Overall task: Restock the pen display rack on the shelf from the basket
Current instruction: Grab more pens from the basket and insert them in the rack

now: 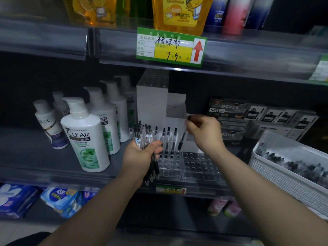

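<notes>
A clear pen rack [198,166] with rows of round holes sits at the front of the middle shelf. Three pens [167,139] stand upright in its left block. My left hand [142,157] grips a bundle of several clear, black-tipped pens [142,135] just left of the rack. My right hand [205,134] pinches a single pen [183,137], tilted, with its black tip just above the holes of the left block. A white basket [276,176] holding many more pens rests at the right on the shelf edge.
White shampoo bottles [85,135] stand close to the left of my left hand. A white display box [152,103] rises behind the rack. Black and white stationery boxes [257,118] are stacked behind the basket. The upper shelf edge with a green price tag [170,47] hangs overhead.
</notes>
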A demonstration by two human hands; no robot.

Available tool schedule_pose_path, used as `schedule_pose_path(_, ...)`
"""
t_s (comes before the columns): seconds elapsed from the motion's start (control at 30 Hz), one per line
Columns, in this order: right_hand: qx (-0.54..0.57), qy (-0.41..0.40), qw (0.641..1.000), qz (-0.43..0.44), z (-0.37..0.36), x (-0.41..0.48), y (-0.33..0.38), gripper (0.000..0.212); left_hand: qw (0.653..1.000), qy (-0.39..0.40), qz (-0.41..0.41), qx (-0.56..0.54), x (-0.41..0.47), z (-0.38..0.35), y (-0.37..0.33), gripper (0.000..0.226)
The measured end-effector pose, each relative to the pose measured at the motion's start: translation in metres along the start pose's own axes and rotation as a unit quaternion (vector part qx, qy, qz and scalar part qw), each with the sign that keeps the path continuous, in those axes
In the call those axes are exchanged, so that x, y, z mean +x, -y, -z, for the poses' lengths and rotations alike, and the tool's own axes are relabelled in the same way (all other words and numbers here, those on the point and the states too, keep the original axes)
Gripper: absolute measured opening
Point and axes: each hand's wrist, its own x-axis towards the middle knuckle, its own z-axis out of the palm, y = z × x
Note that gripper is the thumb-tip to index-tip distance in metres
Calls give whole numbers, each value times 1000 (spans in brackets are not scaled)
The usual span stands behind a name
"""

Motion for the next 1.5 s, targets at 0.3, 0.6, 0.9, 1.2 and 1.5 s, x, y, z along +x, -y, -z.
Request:
schedule_pose_path(0.3,-41,54,997,-22,-19,-8,-15,16,1000,-17,-15,20,2,1,1,30)
schedule_pose_path(0.6,-96,78,992,-13,-15,-8,-15,20,999,-25,-14,33,1,1,2,26)
schedule_pose_path(0.9,-1,92,995,28,-5,-20,21,20,998,14,17,58,-4,7,7,19)
schedule_pose_path(1.2,87,282,954,-49,-14,-30,47,12,996,56,-3,64,-20,18,7,12)
schedule_pose_path(1.5,157,164,972,-56,-32,-18,58,9,985,-105,-11,139,-14,58,-10,7)
